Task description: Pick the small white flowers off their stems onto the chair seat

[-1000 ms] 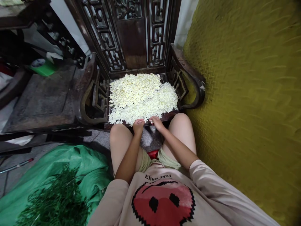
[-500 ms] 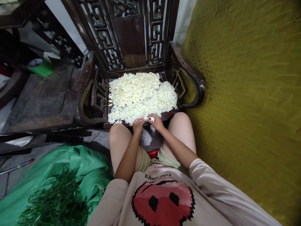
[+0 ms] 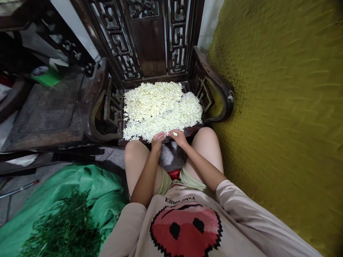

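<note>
A thick layer of small white flowers [image 3: 160,103] covers the seat of a dark carved wooden chair [image 3: 152,46]. At the seat's front edge my left hand [image 3: 158,139] and my right hand [image 3: 178,137] almost meet at the fingertips. White flowers [image 3: 175,134] show in the closed fingers of my right hand. My left fingers are pinched together close to a tiny white bit; what they hold is too small to make out.
At left stands another dark wooden chair [image 3: 50,110] with a green roll [image 3: 46,75] on it. Green leafy stems [image 3: 64,225] lie on a green sheet [image 3: 80,175] at lower left. A yellow textured surface [image 3: 278,107] rises close on the right.
My fingertips have shifted slightly, and less white shows between the two hands. The flowers on the seat look the same.
</note>
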The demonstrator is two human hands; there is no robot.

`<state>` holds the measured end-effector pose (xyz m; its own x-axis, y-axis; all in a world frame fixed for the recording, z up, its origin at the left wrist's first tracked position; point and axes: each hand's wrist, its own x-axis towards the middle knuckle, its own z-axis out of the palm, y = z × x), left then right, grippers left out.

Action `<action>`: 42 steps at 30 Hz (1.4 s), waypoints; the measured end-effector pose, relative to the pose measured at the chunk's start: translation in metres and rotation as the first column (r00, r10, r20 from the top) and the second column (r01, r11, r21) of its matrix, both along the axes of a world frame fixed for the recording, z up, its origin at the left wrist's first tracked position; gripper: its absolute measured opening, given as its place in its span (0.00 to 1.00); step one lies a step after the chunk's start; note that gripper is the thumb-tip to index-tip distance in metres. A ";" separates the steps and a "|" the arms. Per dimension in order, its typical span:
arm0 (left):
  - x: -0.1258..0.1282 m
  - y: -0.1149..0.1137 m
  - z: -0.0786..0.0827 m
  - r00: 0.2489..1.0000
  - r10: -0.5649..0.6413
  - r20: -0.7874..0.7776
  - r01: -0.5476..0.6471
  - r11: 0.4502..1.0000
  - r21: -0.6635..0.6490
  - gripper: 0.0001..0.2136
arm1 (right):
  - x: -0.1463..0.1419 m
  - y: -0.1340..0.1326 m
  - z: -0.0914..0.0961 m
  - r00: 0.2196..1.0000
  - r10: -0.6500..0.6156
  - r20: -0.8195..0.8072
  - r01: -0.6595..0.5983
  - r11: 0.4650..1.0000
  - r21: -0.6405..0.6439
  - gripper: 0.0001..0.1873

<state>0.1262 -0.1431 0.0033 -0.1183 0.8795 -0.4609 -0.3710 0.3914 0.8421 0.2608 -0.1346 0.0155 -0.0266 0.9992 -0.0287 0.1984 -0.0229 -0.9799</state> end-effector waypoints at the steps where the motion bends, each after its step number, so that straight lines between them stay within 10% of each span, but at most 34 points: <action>1: 0.000 0.000 0.000 1.000 -0.007 -0.002 0.007 1.000 0.002 0.20 | 0.000 0.000 -0.001 1.000 0.000 -0.005 0.000 1.000 -0.004 0.14; 23: -0.001 0.000 0.010 0.997 -0.044 0.067 0.045 0.999 -0.010 0.18 | -0.002 0.000 -0.004 0.995 0.045 -0.086 -0.053 0.994 -0.097 0.15; 32: 0.005 -0.005 0.019 0.978 -0.003 -0.210 0.037 0.987 0.158 0.18 | -0.001 -0.001 -0.003 0.992 0.098 -0.085 -0.111 0.981 -0.160 0.16; 42: 0.000 0.000 0.011 0.962 0.168 -0.216 -0.138 0.980 0.146 0.19 | 0.008 0.009 -0.018 0.956 -0.289 -0.061 0.263 0.926 -0.272 0.17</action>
